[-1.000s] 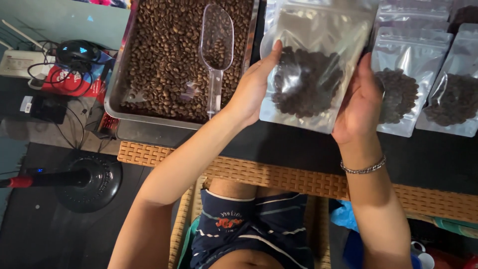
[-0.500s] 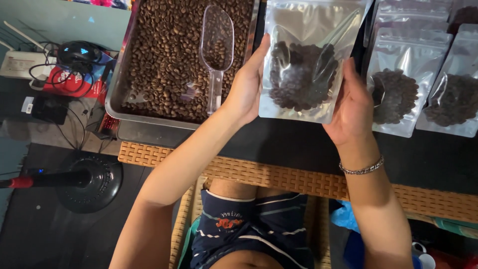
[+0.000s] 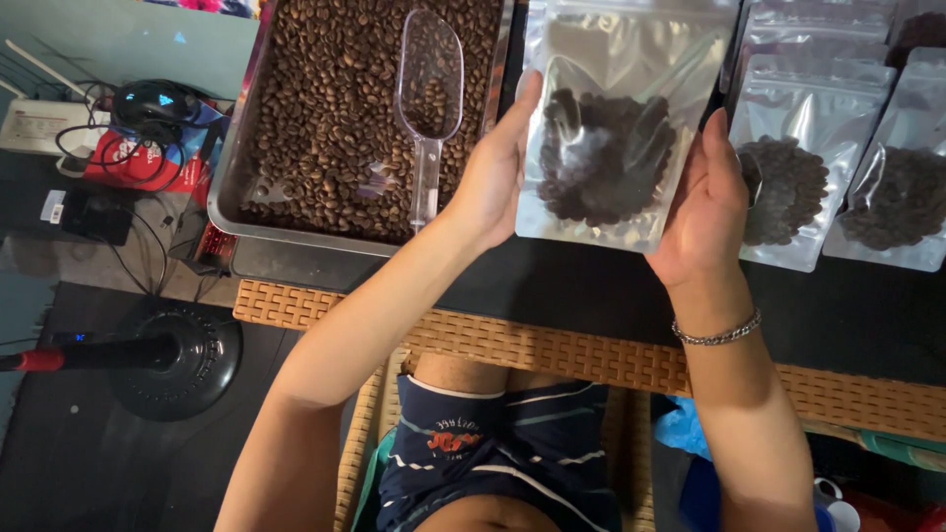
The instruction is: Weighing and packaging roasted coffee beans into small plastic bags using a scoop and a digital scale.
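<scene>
Dark desk (image 3: 591, 296) edged in woven wicker carries a metal tray of coffee beans (image 3: 325, 138) with a clear scoop (image 3: 429, 89) lying in it, while left hand (image 3: 493, 177) and right hand (image 3: 705, 197) clasp a clear pouch of beans (image 3: 611, 138) between them above it, fingers pressed flat along its edges, beside two filled pouches (image 3: 788, 187).

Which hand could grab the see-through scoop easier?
Probably the left hand: it holds the clear plastic pouch of coffee beans right beside the clear plastic scoop. The right hand is on the pouch's far side.
</scene>
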